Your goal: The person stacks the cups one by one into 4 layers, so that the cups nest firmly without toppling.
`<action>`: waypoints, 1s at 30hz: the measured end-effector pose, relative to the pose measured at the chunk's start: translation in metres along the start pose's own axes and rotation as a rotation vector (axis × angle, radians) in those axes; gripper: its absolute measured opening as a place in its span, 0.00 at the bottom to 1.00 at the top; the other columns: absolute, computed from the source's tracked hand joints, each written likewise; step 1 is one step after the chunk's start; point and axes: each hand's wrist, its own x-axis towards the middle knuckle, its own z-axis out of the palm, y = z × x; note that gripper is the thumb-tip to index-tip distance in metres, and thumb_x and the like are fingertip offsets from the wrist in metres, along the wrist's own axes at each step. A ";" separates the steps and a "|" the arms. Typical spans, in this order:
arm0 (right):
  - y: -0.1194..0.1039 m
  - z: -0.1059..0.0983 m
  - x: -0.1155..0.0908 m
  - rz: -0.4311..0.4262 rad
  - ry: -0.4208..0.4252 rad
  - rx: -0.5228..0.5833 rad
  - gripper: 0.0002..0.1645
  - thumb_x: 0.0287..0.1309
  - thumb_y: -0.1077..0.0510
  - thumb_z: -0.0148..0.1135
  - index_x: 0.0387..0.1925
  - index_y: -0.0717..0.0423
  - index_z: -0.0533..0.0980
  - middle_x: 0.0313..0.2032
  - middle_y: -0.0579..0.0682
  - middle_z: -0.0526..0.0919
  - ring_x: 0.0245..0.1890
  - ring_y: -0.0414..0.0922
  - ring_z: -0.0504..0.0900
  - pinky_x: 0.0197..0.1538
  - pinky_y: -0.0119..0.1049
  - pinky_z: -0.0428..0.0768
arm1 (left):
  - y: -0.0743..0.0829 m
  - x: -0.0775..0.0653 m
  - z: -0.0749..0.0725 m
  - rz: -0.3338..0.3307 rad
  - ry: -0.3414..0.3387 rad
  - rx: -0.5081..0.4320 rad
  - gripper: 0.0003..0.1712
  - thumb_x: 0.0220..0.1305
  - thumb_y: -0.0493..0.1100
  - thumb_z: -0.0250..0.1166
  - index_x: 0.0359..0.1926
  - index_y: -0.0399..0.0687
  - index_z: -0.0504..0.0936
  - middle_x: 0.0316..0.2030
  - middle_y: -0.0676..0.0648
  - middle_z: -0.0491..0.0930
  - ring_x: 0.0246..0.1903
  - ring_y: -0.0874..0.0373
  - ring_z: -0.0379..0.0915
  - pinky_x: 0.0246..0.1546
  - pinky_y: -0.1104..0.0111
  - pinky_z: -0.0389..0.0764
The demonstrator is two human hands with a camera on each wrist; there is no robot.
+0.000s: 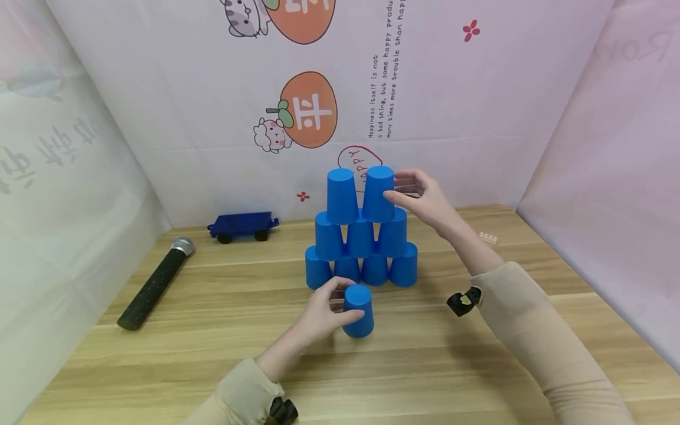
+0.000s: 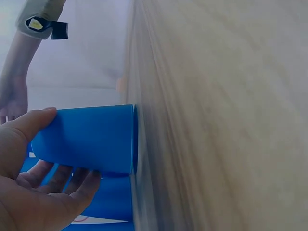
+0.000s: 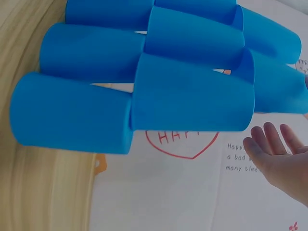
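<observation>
Upside-down blue cups stand in a three-tier stack in the head view, with several in the bottom row [image 1: 403,265], three in the middle row [image 1: 360,239] and two on top. My left hand [image 1: 324,310] holds a separate blue cup [image 1: 358,321] in front of the stack, thumb on the near side and fingers around the back. That cup [image 2: 89,137] is upside down, its rim close to the tabletop. Beside the top right cup [image 1: 378,195] is my right hand [image 1: 427,200]. Its thumb overlaps that cup, while the right wrist view shows a gap between the extended fingers [image 3: 272,139] and the cup.
A black microphone [image 1: 154,289] with a silver head lies at the left of the wooden table [image 1: 212,366]. Behind it stands a dark blue toy wagon [image 1: 242,225]. A small clear studded piece [image 1: 487,238] lies at the right. Printed white sheets [image 1: 451,88] enclose the table.
</observation>
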 end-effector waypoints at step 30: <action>0.090 -0.020 -0.052 0.077 -0.187 0.030 0.39 0.60 0.51 0.61 0.67 0.56 0.56 0.66 0.61 0.63 0.66 0.60 0.62 0.65 0.59 0.65 | 0.097 0.004 -0.081 0.168 0.266 0.086 0.28 0.58 0.44 0.68 0.58 0.47 0.70 0.54 0.45 0.75 0.53 0.50 0.74 0.55 0.53 0.76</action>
